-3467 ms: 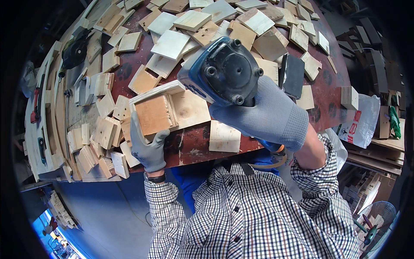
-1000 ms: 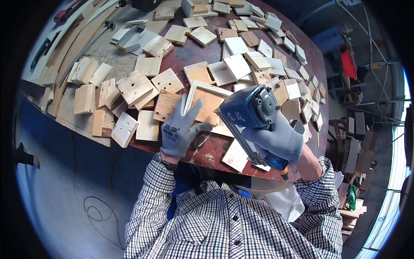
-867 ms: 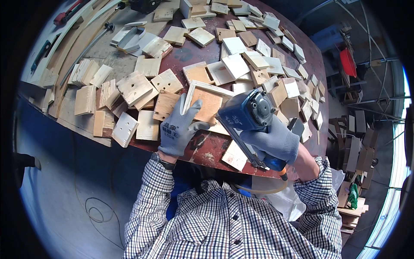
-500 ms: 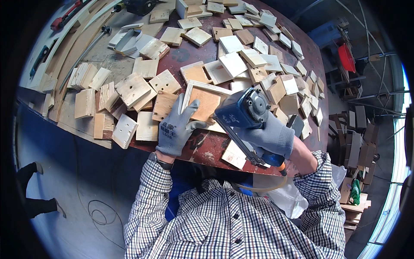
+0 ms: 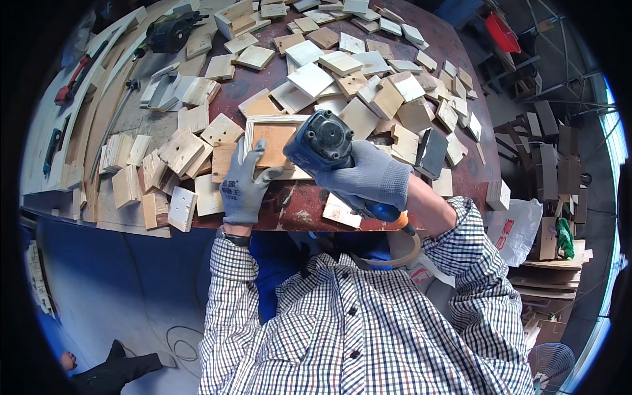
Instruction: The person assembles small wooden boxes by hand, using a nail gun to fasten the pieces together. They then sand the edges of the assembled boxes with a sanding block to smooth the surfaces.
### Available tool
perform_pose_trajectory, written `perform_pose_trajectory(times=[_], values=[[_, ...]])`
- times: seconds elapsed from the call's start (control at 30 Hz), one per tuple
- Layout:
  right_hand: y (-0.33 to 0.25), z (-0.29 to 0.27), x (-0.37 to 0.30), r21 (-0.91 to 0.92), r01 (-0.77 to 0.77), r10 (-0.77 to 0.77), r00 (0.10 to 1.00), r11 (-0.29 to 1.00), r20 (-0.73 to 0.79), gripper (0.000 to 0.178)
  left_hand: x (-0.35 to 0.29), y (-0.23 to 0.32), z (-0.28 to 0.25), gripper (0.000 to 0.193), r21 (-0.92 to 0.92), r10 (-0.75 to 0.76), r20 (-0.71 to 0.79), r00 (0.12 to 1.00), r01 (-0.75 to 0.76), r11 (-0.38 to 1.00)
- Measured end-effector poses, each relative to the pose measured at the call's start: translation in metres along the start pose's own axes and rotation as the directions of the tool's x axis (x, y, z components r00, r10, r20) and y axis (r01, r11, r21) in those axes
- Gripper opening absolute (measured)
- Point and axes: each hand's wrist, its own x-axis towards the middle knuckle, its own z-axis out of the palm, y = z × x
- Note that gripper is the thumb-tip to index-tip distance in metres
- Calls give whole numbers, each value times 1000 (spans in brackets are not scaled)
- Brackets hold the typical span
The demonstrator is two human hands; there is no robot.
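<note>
A small square wooden frame [image 5: 249, 137] with pale edges and a brown panel inside rests near the front edge of the red-brown table [image 5: 299, 210]. My left hand [image 5: 245, 189], in a grey glove, grips its left and near side, with fingers along the rim and thumb over the near edge. My right hand [image 5: 375, 176], also gloved, is wrapped round the handle of a blue-black nail gun [image 5: 321, 141]. The tool's head stands over the frame's right side and covers it. Its nose is hidden, so contact with the wood cannot be seen.
Many loose wooden blocks [image 5: 309, 80] cover the table behind and beside the frame. At the left lie long boards, a hammer [image 5: 125, 99] and a black power tool [image 5: 172, 31]. An air hose [image 5: 401, 257] trails from the nail gun below the table edge. Another person's leg [image 5: 118, 372] shows lower left.
The view has shifted, so the table sits further left and higher. The nail gun has moved slightly left over the frame's right side. My left hand keeps its hold.
</note>
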Motion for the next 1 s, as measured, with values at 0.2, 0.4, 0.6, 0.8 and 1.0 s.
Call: perform_pose_trajectory(times=[0.2,0.4,0.6,0.8,1.0], values=[[43,1,-89,290,-9,118,926,957,-360,31,-14,24,-10,66,420,161,-89,983,-109,901],[100,10,-177,267,92,156,616,959,-772,19,-53,106,21,79,199,240,261,935,-295,934],[123,9,-219,399,183,260,513,898,-818,34,-70,156,82,86,428,-3,485,874,-235,873],[137,3,-219,408,130,276,551,904,-788,30,-71,138,67,79,263,51,454,889,-188,946],[128,-1,-198,283,160,153,549,946,-821,17,-28,120,-26,87,228,101,183,978,-142,963]])
